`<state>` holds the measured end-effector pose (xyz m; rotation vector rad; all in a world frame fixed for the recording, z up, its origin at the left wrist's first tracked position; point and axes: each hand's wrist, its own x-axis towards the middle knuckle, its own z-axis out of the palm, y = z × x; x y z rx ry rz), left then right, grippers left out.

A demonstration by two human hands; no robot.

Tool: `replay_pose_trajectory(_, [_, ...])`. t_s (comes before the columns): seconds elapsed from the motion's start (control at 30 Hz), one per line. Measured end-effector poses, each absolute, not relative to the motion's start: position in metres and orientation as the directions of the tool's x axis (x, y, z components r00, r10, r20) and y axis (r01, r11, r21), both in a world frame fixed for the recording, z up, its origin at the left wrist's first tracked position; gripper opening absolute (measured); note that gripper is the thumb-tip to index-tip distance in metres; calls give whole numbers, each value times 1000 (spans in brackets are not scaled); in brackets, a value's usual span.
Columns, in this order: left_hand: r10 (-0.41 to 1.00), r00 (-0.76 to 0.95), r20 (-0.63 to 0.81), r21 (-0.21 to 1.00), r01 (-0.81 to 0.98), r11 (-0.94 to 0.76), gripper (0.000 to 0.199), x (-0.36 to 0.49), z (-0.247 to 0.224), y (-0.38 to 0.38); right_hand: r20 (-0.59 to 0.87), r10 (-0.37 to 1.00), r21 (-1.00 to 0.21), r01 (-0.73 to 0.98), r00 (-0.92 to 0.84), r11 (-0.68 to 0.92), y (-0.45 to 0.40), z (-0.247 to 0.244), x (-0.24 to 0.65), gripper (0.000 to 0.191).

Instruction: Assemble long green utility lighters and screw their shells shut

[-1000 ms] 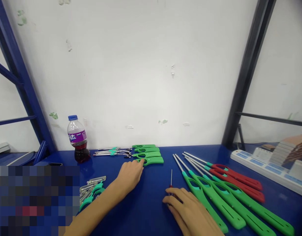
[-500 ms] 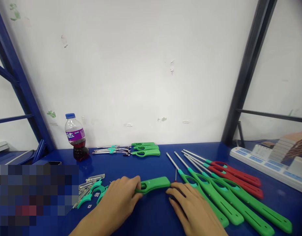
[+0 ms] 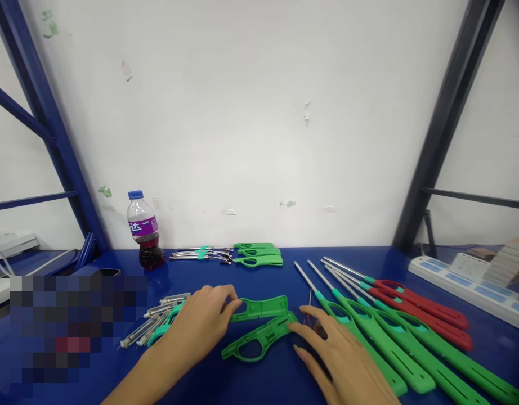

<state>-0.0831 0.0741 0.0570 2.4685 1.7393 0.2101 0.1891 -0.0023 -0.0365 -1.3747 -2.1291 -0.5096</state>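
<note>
Two green handle halves lie with their hollow insides up on the blue table. My left hand [image 3: 209,318] pinches the front end of the farther half [image 3: 265,307] between thumb and fingers. The nearer half [image 3: 263,336] lies at a slant, its ring toward the left. My right hand [image 3: 338,351] has its fingers spread, one fingertip at the right end of the nearer half. A thin screwdriver [image 3: 309,298] is partly hidden behind my right hand. Teal parts [image 3: 160,332] and clear tubes [image 3: 147,326] lie left of my left hand.
Green lighters [image 3: 386,351] and red lighters [image 3: 428,306] with metal rods lie at right, beside a white power strip [image 3: 466,287]. Along the wall are more green handles [image 3: 263,260] and metal rods [image 3: 192,255]. A bottle [image 3: 145,230] stands at back left.
The single closed green handle is now two separate halves, the nearer one turned inside up. My left hand still holds the farther half. The view has shifted slightly left.
</note>
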Motion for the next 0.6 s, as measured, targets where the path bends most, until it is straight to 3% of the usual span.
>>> replay_pose_trajectory(0.07, [944, 328, 23, 113, 938, -329, 20, -84, 53, 81, 616, 714, 18, 912, -332, 409, -1, -37, 189, 25])
replay_pose_trajectory(0.17, [955, 296, 10, 20, 955, -296, 33, -91, 51, 101, 597, 732, -17, 907, -328, 420, 0, -37, 189, 17])
replay_pose_trajectory(0.3, [966, 250, 72, -68, 967, -245, 37, -113, 58, 149, 591, 730, -43, 891, -343, 453, 0, -37, 189, 14])
replay_pose_trajectory(0.6, [936, 325, 133, -135, 942, -307, 37, -167, 48, 231, 569, 726, -71, 856, -387, 511, 0, -34, 190, 11])
